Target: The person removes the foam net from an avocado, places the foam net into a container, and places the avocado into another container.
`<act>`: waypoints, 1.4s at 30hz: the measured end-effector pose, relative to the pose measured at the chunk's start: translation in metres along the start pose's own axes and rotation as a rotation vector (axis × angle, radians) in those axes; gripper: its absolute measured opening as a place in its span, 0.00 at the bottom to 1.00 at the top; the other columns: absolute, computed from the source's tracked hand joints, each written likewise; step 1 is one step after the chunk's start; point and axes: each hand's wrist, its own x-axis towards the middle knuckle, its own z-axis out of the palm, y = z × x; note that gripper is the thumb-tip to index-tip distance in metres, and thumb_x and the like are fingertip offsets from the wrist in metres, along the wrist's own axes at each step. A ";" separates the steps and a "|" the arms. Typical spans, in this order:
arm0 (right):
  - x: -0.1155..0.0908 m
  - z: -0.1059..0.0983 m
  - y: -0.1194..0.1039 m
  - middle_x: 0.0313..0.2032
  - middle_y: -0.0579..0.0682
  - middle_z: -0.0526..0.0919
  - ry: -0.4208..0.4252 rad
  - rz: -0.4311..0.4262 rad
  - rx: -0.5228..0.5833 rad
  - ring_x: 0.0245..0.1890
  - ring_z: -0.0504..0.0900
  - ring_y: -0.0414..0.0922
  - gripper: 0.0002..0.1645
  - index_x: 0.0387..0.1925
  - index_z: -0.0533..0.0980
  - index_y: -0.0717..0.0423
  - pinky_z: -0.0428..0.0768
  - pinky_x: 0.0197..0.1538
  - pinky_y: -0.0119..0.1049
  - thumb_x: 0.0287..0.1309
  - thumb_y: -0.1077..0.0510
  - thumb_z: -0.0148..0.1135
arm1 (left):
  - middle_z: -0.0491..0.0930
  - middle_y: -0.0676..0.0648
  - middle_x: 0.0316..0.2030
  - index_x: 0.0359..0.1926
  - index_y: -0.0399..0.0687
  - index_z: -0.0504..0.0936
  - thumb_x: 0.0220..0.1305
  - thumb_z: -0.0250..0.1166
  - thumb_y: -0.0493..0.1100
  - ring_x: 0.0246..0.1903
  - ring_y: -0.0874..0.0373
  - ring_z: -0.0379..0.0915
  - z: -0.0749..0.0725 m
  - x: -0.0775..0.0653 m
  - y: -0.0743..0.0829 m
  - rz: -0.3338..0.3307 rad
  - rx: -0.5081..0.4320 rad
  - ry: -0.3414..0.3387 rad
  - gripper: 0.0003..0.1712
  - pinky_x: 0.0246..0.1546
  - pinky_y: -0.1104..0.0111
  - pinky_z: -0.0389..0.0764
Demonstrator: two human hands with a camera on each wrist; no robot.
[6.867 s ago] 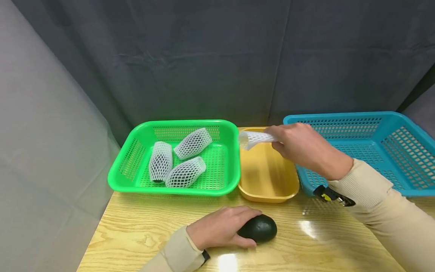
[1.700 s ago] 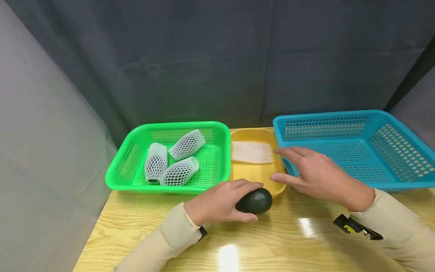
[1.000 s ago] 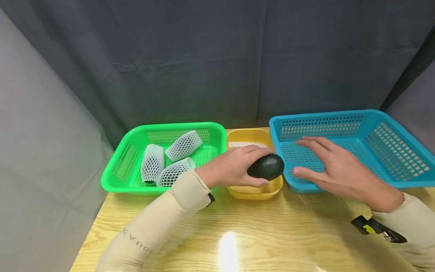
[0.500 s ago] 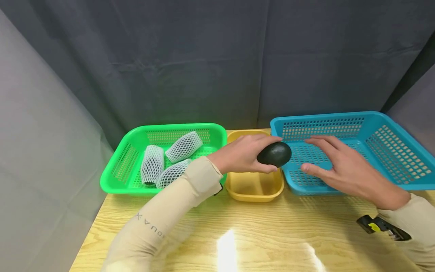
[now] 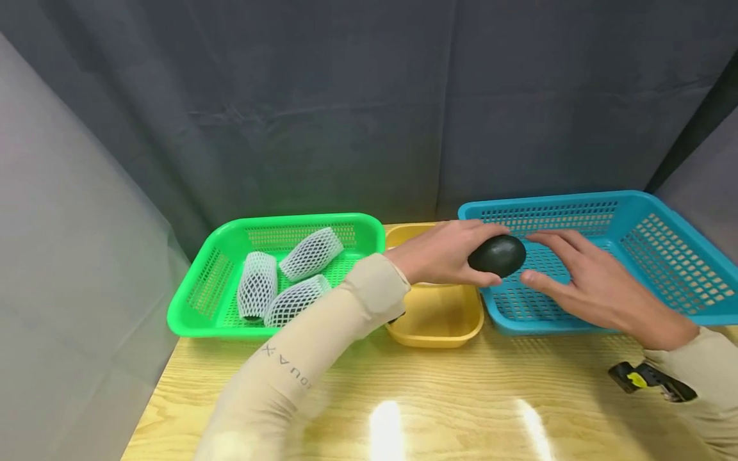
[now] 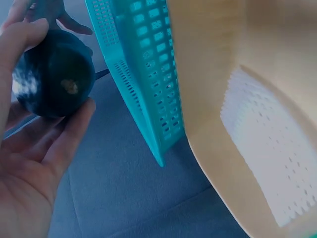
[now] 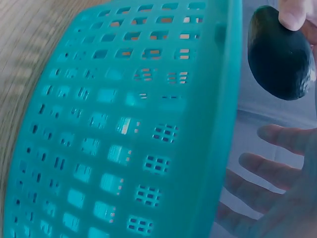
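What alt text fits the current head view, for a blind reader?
A left hand holds a dark oval fruit near a blue basket, beside the empty right hand; a yellow tray sits between that basket and a green basket holding three white-netted items.

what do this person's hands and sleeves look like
The left hand and right hand wear no gloves. The left sleeve is beige with dark lettering; the right sleeve is beige too, with a black strap and yellow patch near its end.
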 end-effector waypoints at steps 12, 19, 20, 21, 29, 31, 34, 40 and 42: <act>-0.002 -0.002 0.022 0.67 0.62 0.64 -0.020 0.052 0.063 0.63 0.65 0.63 0.33 0.70 0.62 0.49 0.69 0.50 0.62 0.68 0.44 0.54 | 0.72 0.57 0.64 0.71 0.58 0.62 0.59 0.63 0.64 0.54 0.67 0.70 0.009 0.036 0.012 -0.022 0.040 -0.088 0.42 0.45 0.81 0.73; -0.004 -0.001 0.037 0.68 0.62 0.63 -0.050 0.088 0.074 0.63 0.65 0.64 0.31 0.71 0.59 0.46 0.69 0.49 0.62 0.72 0.44 0.47 | 0.75 0.59 0.58 0.70 0.61 0.63 0.58 0.64 0.65 0.51 0.68 0.71 0.021 0.053 0.021 -0.041 0.114 -0.168 0.42 0.47 0.78 0.72; -0.004 -0.001 0.039 0.68 0.62 0.63 -0.051 0.095 0.075 0.62 0.65 0.63 0.31 0.71 0.59 0.46 0.69 0.49 0.62 0.72 0.43 0.45 | 0.75 0.59 0.57 0.70 0.61 0.63 0.58 0.64 0.66 0.50 0.68 0.71 0.023 0.055 0.022 -0.041 0.131 -0.183 0.42 0.47 0.77 0.71; -0.005 -0.001 0.041 0.68 0.62 0.63 -0.053 0.101 0.075 0.62 0.65 0.64 0.30 0.72 0.59 0.46 0.69 0.49 0.62 0.73 0.43 0.44 | 0.76 0.60 0.56 0.70 0.62 0.63 0.57 0.64 0.67 0.49 0.68 0.71 0.026 0.057 0.024 -0.038 0.146 -0.199 0.42 0.47 0.77 0.71; -0.005 0.005 0.052 0.68 0.64 0.62 -0.082 0.137 0.080 0.62 0.65 0.65 0.30 0.71 0.59 0.47 0.68 0.49 0.62 0.74 0.42 0.39 | 0.74 0.62 0.58 0.72 0.67 0.59 0.57 0.64 0.68 0.53 0.68 0.70 0.045 0.073 0.033 -0.039 0.219 -0.350 0.45 0.55 0.75 0.71; -0.005 0.007 0.054 0.68 0.66 0.62 -0.103 0.143 0.077 0.63 0.63 0.66 0.31 0.71 0.59 0.49 0.68 0.50 0.64 0.74 0.42 0.38 | 0.74 0.61 0.59 0.72 0.66 0.60 0.56 0.64 0.68 0.54 0.68 0.70 0.049 0.076 0.033 -0.037 0.248 -0.376 0.45 0.55 0.75 0.72; -0.004 0.010 0.057 0.68 0.68 0.61 -0.129 0.152 0.063 0.64 0.62 0.68 0.32 0.71 0.59 0.52 0.67 0.51 0.64 0.74 0.41 0.37 | 0.74 0.61 0.59 0.70 0.64 0.62 0.56 0.64 0.68 0.55 0.68 0.70 0.055 0.077 0.032 -0.036 0.278 -0.413 0.43 0.56 0.77 0.73; -0.004 0.016 0.058 0.68 0.69 0.61 -0.156 0.161 0.029 0.64 0.62 0.70 0.34 0.70 0.60 0.54 0.67 0.52 0.67 0.74 0.39 0.36 | 0.77 0.62 0.56 0.66 0.64 0.67 0.55 0.67 0.66 0.53 0.68 0.73 0.065 0.078 0.031 -0.020 0.274 -0.447 0.39 0.55 0.76 0.74; -0.004 0.017 0.057 0.69 0.69 0.61 -0.164 0.165 0.024 0.64 0.62 0.70 0.34 0.70 0.60 0.54 0.67 0.52 0.68 0.74 0.38 0.36 | 0.78 0.62 0.54 0.64 0.65 0.69 0.55 0.68 0.65 0.51 0.68 0.74 0.066 0.079 0.032 -0.032 0.259 -0.456 0.38 0.53 0.76 0.75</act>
